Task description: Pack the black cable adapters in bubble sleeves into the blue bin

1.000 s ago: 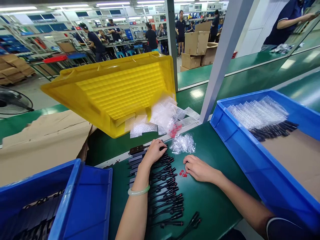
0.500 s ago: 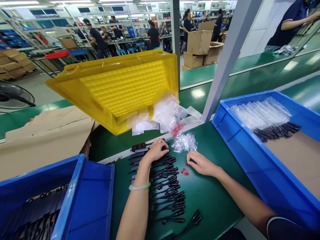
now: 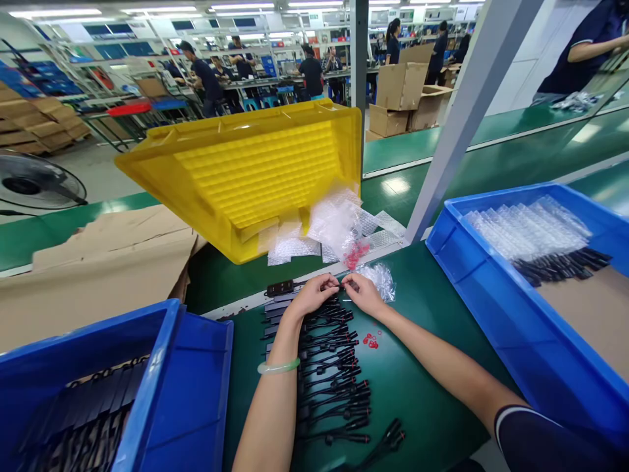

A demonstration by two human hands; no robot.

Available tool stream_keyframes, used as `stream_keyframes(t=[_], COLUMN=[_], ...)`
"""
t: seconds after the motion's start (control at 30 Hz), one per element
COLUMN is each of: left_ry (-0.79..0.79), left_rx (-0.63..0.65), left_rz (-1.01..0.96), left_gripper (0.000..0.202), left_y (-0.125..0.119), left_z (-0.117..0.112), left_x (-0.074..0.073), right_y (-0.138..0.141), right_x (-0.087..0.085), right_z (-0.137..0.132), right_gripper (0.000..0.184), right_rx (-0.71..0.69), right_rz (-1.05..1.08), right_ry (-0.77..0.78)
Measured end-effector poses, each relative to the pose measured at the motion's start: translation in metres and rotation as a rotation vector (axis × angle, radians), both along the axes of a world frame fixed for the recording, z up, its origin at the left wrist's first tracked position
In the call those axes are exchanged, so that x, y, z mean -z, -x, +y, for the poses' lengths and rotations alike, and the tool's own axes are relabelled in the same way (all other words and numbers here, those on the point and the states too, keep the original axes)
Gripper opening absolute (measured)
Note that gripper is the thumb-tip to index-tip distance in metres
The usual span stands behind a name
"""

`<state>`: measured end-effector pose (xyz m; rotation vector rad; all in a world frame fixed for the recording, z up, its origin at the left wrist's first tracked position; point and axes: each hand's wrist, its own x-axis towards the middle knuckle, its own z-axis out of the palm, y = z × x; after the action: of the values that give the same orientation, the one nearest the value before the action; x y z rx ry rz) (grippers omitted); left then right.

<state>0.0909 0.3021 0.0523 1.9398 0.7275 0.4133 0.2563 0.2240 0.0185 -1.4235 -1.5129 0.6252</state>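
Note:
My left hand [image 3: 314,295], with a pale green bangle on its wrist, is closed on the end of a black cable connector at the top of a row of black cable connectors [image 3: 329,367] laid on the green mat. My right hand [image 3: 361,293] meets it fingertip to fingertip, pinching at the same connector end; what it holds is too small to see. A few small red rings [image 3: 371,341] lie on the mat just right of the row. A crumpled clear bag [image 3: 381,278] lies behind my right hand.
A tilted yellow bin [image 3: 246,170] with bubble-wrap bags and red parts stands behind. A blue bin [image 3: 496,308] with bagged cables is at right, another blue bin [image 3: 162,387] at left, flat cardboard [image 3: 98,262] beyond it. A grey post [image 3: 457,118] rises at centre right. People work in the background.
My right hand left the red rings on the mat and moved up and left to meet my left hand at the top connector. My view shifted slightly.

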Motion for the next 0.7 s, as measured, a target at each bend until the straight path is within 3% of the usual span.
stream_keyframes(t=[0.23, 0.7], left_ry=[0.095, -0.011], left_rx=[0.019, -0.066], left_rz=[-0.031, 0.026], left_gripper=[0.027, 0.024], left_y=[-0.001, -0.006], left_z=[0.000, -0.006], left_x=[0.004, 0.002], right_y=[0.002, 0.011], right_x=[-0.001, -0.003], right_z=[-0.002, -0.008], right_gripper=[0.012, 0.023], right_rx=[0.011, 0.091], right_rz=[-0.022, -0.188], right_ry=[-0.041, -0.160])
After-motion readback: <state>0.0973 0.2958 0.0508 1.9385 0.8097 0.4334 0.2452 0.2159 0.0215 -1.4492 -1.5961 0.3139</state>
